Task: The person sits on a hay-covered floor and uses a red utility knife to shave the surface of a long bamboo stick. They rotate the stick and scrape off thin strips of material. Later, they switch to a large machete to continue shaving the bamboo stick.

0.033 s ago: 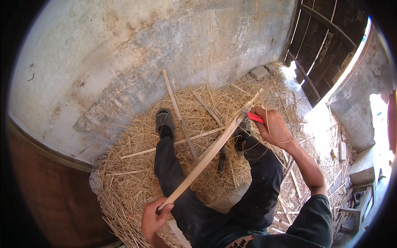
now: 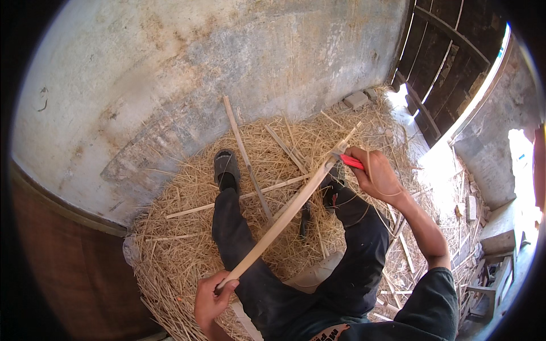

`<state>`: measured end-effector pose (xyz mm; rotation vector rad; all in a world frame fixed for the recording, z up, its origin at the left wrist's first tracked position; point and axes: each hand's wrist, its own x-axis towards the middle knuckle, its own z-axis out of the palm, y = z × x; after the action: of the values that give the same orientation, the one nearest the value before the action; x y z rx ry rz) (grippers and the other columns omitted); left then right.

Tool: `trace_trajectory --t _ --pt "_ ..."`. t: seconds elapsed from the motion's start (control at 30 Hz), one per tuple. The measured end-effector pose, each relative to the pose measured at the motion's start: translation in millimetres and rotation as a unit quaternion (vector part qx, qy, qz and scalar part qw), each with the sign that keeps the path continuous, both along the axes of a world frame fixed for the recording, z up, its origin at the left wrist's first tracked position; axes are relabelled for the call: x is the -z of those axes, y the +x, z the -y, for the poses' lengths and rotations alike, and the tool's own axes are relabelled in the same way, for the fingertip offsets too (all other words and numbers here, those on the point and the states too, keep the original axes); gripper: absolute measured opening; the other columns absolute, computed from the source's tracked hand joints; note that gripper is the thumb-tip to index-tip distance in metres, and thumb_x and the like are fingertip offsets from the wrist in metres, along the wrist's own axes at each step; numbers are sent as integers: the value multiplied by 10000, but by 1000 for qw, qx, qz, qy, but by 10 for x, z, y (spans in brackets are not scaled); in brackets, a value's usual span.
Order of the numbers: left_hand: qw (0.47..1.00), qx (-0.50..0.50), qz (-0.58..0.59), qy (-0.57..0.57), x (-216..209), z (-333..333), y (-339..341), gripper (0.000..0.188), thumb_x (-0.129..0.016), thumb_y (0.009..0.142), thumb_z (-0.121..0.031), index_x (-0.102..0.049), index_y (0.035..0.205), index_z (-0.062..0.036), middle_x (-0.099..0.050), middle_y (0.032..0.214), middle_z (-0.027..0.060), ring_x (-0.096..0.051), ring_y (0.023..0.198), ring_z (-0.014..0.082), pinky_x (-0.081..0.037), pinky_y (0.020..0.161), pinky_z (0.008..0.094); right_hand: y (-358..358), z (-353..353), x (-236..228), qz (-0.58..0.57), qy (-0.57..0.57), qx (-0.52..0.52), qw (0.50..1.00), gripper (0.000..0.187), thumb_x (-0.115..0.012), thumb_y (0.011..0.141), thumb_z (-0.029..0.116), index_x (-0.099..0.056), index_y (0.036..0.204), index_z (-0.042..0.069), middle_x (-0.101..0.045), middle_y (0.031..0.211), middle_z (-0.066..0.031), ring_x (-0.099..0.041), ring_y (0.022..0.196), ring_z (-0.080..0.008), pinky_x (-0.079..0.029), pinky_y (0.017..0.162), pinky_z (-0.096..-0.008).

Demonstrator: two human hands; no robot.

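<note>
My left hand (image 2: 209,296) is closed round the near end of a long, pale strip of wood or bamboo (image 2: 278,226), beside my left thigh. The strip slants up and away to the right, across the gap between my legs. Toward its far end, my right hand (image 2: 377,173) grips a red-handled knife (image 2: 351,162), whose grey blade touches the strip. Part of the handle is hidden by my fingers. A thin, curled shaving (image 2: 380,192) loops over my right hand and wrist.
Straw-like shavings (image 2: 187,196) cover the floor round my legs. Several loose strips (image 2: 242,139) lie on them, and a dark tool-like object (image 2: 304,220) sits under the strip. Beyond is a stained wall (image 2: 227,62), with a brick (image 2: 356,100) at its foot. Dark boards (image 2: 438,51) stand at right.
</note>
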<state>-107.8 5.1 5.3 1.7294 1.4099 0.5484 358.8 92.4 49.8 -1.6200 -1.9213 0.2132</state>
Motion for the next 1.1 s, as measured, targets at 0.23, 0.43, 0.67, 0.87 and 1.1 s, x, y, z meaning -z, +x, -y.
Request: trace_trajectory --t 0.23,0.43,0.67,0.87,1.1 --pt "1000 -20 7 -3 21 2 -45 140 -786 964 -158 -767 1016 -30 -599 637 26 -474 525 81 -349 490 281 133 5 -148 31 -45 -67 996 254 -597 836 -5 -645 1084 -8 -622 773 -252 -644 754 -462 -480 693 -522" --pt "1000 -10 0 -4 13 -14 -82 143 -785 967 -163 -770 1014 -29 -613 640 26 -486 528 78 -354 491 279 224 31 -285 36 -66 -103 992 329 -619 864 21 -676 1186 -11 -678 874 -264 -670 826 -462 -518 761 -511" --pt "1000 -11 10 17 -36 6 94 147 -792 965 -158 -758 991 -17 -594 632 25 -477 536 75 -348 498 278 170 39 -266 30 -92 6 995 252 -649 983 180 -722 1152 9 -716 843 -223 -695 786 -424 -545 749 -482" --pt "1000 27 8 2 9 37 240 146 -791 970 -151 -735 990 -18 -583 635 36 -487 540 92 -370 505 295 35 -40 115 -150 -44 95 983 324 -679 1025 314 -742 1096 4 -688 753 -193 -673 693 -382 -528 695 -443" --pt "985 103 2 -141 178 40 205 224 -778 994 -183 -686 1071 6 -676 704 60 -674 628 106 -518 574 296 -183 -52 252 -106 68 142 982 281 -681 987 217 -728 1182 20 -703 811 -240 -671 724 -456 -540 692 -460"
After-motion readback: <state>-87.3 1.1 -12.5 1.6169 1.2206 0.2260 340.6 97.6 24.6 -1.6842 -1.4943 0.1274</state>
